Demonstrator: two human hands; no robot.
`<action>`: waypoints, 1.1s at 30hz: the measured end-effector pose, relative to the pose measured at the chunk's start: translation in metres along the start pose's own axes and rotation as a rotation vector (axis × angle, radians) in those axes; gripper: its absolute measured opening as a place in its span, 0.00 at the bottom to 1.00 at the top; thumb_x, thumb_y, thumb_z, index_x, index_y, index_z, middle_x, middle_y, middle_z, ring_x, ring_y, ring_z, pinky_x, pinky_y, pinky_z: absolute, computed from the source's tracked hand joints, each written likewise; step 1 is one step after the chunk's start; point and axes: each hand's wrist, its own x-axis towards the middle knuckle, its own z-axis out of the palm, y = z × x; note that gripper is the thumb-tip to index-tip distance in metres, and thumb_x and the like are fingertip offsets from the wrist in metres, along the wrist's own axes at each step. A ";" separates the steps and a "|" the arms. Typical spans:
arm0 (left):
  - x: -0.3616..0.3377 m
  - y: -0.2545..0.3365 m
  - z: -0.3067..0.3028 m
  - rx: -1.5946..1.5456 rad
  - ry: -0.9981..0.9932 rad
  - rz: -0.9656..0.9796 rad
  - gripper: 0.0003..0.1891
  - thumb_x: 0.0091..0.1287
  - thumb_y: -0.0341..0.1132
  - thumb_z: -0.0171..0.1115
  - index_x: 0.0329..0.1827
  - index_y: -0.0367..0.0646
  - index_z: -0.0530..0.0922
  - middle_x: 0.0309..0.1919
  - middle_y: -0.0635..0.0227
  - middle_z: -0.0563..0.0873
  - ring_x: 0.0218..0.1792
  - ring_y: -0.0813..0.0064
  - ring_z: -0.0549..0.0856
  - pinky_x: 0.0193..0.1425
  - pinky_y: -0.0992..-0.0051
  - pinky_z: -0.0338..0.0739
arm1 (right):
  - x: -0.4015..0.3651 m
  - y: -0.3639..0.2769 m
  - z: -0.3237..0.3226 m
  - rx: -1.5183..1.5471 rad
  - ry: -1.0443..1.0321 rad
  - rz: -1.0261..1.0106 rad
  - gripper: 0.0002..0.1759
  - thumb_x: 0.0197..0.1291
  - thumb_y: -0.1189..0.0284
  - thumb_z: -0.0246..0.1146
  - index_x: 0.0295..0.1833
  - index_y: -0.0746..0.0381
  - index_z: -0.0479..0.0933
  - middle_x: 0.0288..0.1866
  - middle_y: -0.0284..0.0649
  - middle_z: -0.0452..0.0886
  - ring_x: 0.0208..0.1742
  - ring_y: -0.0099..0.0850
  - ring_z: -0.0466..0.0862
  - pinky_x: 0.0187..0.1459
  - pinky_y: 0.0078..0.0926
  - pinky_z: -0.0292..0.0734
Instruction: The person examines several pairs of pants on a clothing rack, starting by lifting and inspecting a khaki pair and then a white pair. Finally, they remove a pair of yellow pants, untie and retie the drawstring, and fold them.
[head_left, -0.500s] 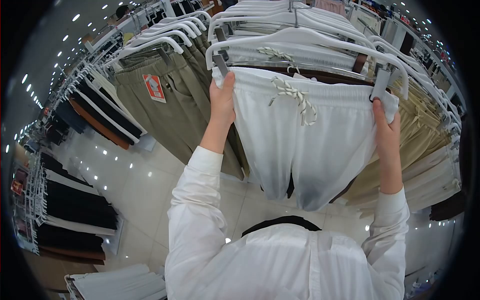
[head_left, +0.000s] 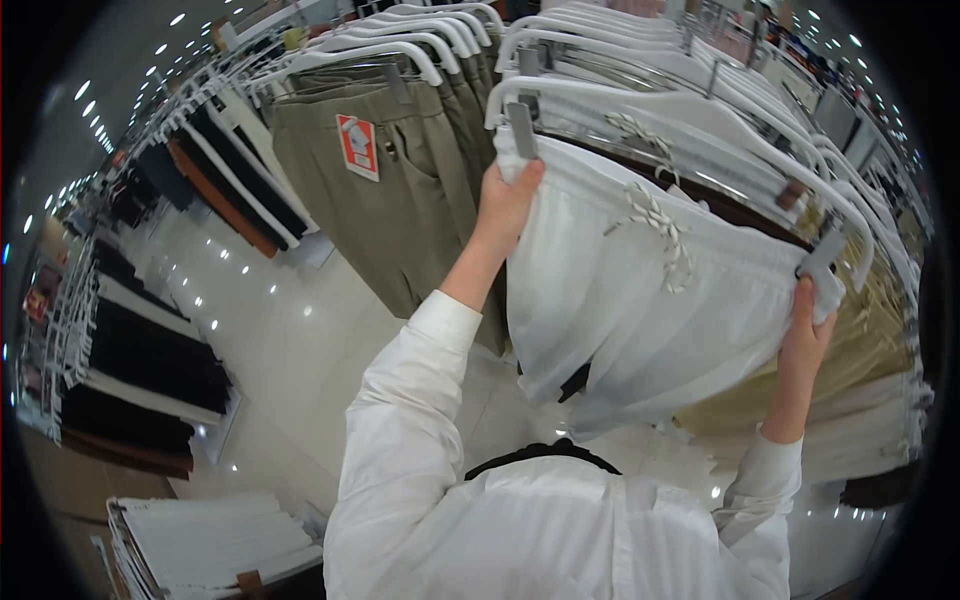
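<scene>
White drawstring trousers (head_left: 640, 310) hang by two metal clips from a white hanger (head_left: 670, 105). Their black-and-white cord (head_left: 660, 225) is tied at the front of the waistband. My left hand (head_left: 508, 205) grips the waistband's left end, thumb in front, just under one clip. At the opposite end my right hand (head_left: 803, 330) pinches the waistband below the other clip, thumb on the front. Fingers of both hands are partly hidden behind the cloth. A dark brown garment (head_left: 720, 212) shows just behind the white waistband.
Olive trousers (head_left: 375, 190) with a red-and-white tag (head_left: 358, 147) hang to the left. Tan garments (head_left: 860, 345) hang on the right. Racks of dark trousers (head_left: 150, 345) stand farther left, and white garments (head_left: 215, 540) are at the lower left. Shiny floor tiles (head_left: 270, 330) lie between.
The view has turned, so the racks appear shifted right and tilted. Both hands keep their hold on the waistband, whose right end now sits lower in view than its left.
</scene>
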 end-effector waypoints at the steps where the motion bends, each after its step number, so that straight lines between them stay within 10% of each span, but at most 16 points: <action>1: 0.000 -0.003 -0.002 0.013 0.008 0.020 0.16 0.61 0.39 0.62 0.46 0.39 0.73 0.37 0.74 0.79 0.37 0.84 0.76 0.44 0.80 0.71 | 0.001 0.010 -0.002 0.019 -0.020 -0.001 0.18 0.59 0.65 0.61 0.49 0.66 0.71 0.43 0.33 0.75 0.44 0.17 0.71 0.46 0.14 0.64; 10: -0.002 0.000 -0.033 0.250 -0.001 -0.022 0.14 0.62 0.37 0.60 0.44 0.36 0.75 0.36 0.67 0.82 0.36 0.76 0.80 0.40 0.77 0.74 | 0.001 0.042 0.021 0.099 0.035 -0.066 0.16 0.61 0.71 0.58 0.51 0.68 0.69 0.44 0.34 0.74 0.43 0.20 0.72 0.47 0.18 0.66; 13: -0.019 0.026 -0.031 0.856 0.035 0.199 0.15 0.60 0.37 0.58 0.46 0.38 0.76 0.37 0.61 0.80 0.37 0.66 0.79 0.44 0.69 0.70 | -0.002 0.041 0.000 0.076 0.009 -0.027 0.20 0.61 0.68 0.59 0.53 0.69 0.68 0.49 0.40 0.74 0.49 0.24 0.73 0.52 0.21 0.66; 15: -0.012 0.042 -0.046 1.530 0.123 0.904 0.18 0.54 0.37 0.58 0.47 0.42 0.76 0.39 0.59 0.76 0.41 0.59 0.73 0.47 0.63 0.64 | -0.009 0.021 0.021 0.063 0.137 -0.049 0.20 0.61 0.68 0.59 0.53 0.69 0.67 0.50 0.40 0.73 0.50 0.25 0.73 0.53 0.23 0.66; 16: -0.006 0.045 -0.050 1.519 0.110 0.908 0.18 0.54 0.37 0.58 0.47 0.42 0.76 0.39 0.59 0.76 0.41 0.59 0.73 0.47 0.63 0.64 | -0.013 0.005 0.034 0.056 0.152 -0.047 0.20 0.61 0.68 0.59 0.53 0.69 0.67 0.50 0.40 0.73 0.50 0.25 0.73 0.53 0.23 0.66; 20: 0.024 0.045 -0.074 1.623 0.190 0.888 0.12 0.51 0.37 0.60 0.38 0.46 0.80 0.30 0.63 0.73 0.36 0.63 0.72 0.43 0.65 0.63 | -0.050 -0.033 0.069 -0.483 0.500 -0.664 0.31 0.55 0.77 0.62 0.61 0.69 0.55 0.58 0.49 0.63 0.54 0.36 0.70 0.55 0.34 0.68; 23: 0.038 0.046 -0.103 1.714 0.039 0.876 0.10 0.52 0.40 0.63 0.21 0.46 0.74 0.12 0.70 0.69 0.16 0.69 0.71 0.22 0.71 0.64 | -0.090 -0.059 0.132 -0.229 0.400 -0.972 0.32 0.53 0.82 0.59 0.62 0.66 0.52 0.59 0.53 0.63 0.52 0.43 0.72 0.52 0.46 0.71; 28: 0.010 0.067 -0.125 1.508 -0.144 1.006 0.12 0.49 0.35 0.67 0.17 0.47 0.70 0.12 0.70 0.66 0.15 0.70 0.69 0.19 0.73 0.61 | -0.121 -0.073 0.225 -0.183 -0.386 -0.521 0.16 0.52 0.84 0.56 0.49 0.67 0.72 0.44 0.47 0.78 0.45 0.35 0.78 0.48 0.30 0.72; 33: -0.002 0.077 -0.138 1.296 -0.208 0.983 0.12 0.46 0.29 0.67 0.16 0.46 0.69 0.13 0.69 0.65 0.15 0.67 0.67 0.19 0.72 0.60 | -0.117 -0.067 0.299 0.196 -0.569 -0.032 0.19 0.56 0.80 0.54 0.55 0.65 0.70 0.50 0.43 0.76 0.52 0.31 0.76 0.53 0.27 0.69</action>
